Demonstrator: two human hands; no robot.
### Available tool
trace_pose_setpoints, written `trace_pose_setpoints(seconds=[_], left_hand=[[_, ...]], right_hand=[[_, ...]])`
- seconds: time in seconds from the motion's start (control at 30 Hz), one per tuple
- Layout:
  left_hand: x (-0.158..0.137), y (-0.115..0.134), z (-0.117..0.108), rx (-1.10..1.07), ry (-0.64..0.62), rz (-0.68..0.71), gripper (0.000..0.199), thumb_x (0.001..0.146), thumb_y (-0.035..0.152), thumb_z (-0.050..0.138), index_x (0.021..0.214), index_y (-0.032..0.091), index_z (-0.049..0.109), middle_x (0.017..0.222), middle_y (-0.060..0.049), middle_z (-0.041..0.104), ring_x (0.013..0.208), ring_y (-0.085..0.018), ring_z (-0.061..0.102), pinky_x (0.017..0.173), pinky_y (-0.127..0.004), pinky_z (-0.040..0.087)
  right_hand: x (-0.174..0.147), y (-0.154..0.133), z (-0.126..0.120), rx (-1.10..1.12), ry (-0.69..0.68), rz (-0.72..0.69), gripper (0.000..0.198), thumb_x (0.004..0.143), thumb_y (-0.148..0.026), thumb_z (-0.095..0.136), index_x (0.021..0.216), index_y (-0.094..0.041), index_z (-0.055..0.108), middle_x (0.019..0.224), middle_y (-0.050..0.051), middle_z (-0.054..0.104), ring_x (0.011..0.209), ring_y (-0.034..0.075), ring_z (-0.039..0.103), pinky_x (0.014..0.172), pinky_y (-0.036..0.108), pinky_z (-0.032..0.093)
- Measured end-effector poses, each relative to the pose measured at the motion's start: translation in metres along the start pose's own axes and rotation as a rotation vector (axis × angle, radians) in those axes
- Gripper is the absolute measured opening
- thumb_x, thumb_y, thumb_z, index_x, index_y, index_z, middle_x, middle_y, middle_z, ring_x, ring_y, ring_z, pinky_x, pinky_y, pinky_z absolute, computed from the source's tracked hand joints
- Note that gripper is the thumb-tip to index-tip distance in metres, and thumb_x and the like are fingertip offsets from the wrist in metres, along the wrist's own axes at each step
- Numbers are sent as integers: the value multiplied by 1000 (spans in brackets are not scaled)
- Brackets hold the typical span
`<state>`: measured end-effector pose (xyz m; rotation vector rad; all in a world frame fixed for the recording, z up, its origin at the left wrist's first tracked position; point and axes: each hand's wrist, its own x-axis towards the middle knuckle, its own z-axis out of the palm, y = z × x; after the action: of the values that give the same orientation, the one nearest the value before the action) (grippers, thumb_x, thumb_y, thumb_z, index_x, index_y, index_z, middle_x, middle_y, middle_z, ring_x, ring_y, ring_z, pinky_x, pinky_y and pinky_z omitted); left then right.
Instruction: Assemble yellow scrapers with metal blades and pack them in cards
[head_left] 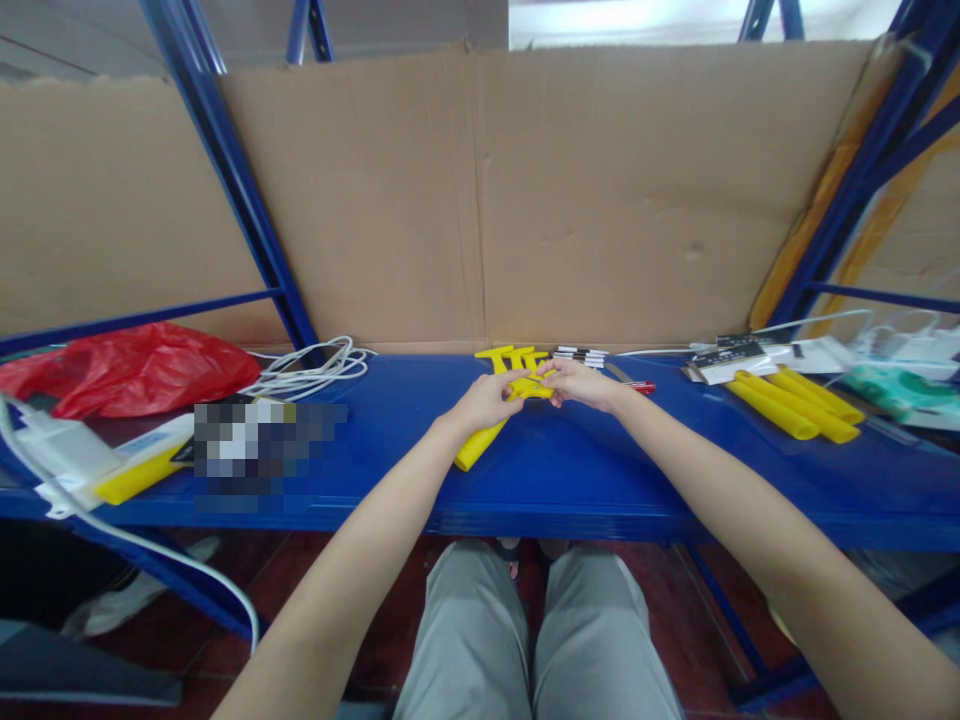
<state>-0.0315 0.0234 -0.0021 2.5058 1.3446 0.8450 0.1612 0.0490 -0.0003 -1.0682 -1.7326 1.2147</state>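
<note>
Perhaps the yellow piece (529, 387) slips if the grip, left hand (489, 401) and right hand (580, 384) pinching it together, slackens.

Brown cardboard (360, 200) stands behind a blue tabletop (615, 460) with blue metal posts (234, 165), bright light (637, 22) above, dark red floor (399, 612) below.

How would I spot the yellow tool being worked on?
Find the blue table below the cardboard. Near its middle, the left hand and right hand meet at the yellow tool. Unlike the T-shaped yellow pieces behind or yellow tubes farther right, it has both hands on it.
</note>
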Motion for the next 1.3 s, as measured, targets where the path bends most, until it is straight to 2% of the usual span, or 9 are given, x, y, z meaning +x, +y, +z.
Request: trace_pose_setpoints(seconds=[0.23,0.4,0.53,0.73,0.9,1.03,1.1,1.2,1.3], left_hand=[[-5,10,-10,166,-129,75,44,79,21,58,122,27,62,94,-3,73,82,-18,65,81,-25,44],[-5,12,-10,167,-144,72,44,80,19,56,123,27,62,106,-4,71,93,-20,65,87,-26,43],[-6,17,-10,97,-103,30,45,78,18,60,122,26,62,110,-4,69,95,-20,64,86,-25,44],[-3,30,-5,-7,-83,-108,57,72,21,69,127,24,56,103,-4,72,89,-21,65,82,-31,47],[-3,38,4,-71,64,-173,59,69,16,71,125,28,58,113,-5,68,101,-23,63,87,-32,46],[-3,37,9,-146,111,-223,56,69,9,67,121,27,63,103,-5,72,79,-19,68,79,-30,50],[-2,36,10,-270,116,-221,57,69,4,63,122,27,62,100,-4,72,62,-13,66,69,-27,52],[0,35,9,-535,140,-252,59,70,2,60,125,23,59,103,-6,71,50,-7,61,52,-21,49],[1,35,6,-811,144,-321,61,71,3,63,129,18,54,105,-10,70,48,-7,60,42,-17,45]], right_hand=[[0,1,2,39,-10,17,22,74,1,52,86,-18,53,59,-4,57,44,8,51,44,20,43],[0,-1,4,40,-2,32,25,72,3,52,85,-18,53,60,-4,58,43,8,50,44,20,42],[-1,-6,4,77,35,11,21,72,-1,54,84,-18,53,59,-4,57,43,7,49,44,20,41],[-4,-16,-4,136,92,-7,18,73,-3,52,81,-18,56,56,-4,56,42,7,47,43,19,39],[-4,-20,-4,189,133,-58,12,75,-6,52,76,-16,57,60,-2,58,42,6,46,42,20,37],[-7,-23,-1,223,139,-78,8,78,-9,55,73,-16,56,58,-3,55,41,6,43,41,20,35],[-8,-26,-3,249,75,-87,5,82,-17,56,76,-17,57,60,-2,56,43,7,46,43,20,37],[-8,-24,-19,244,-1,-121,16,88,-33,51,88,-18,58,69,1,62,52,9,53,52,23,45],[-3,-8,-48,-2,204,-127,20,89,-35,48,94,-19,58,82,5,67,66,12,60,64,26,49]])
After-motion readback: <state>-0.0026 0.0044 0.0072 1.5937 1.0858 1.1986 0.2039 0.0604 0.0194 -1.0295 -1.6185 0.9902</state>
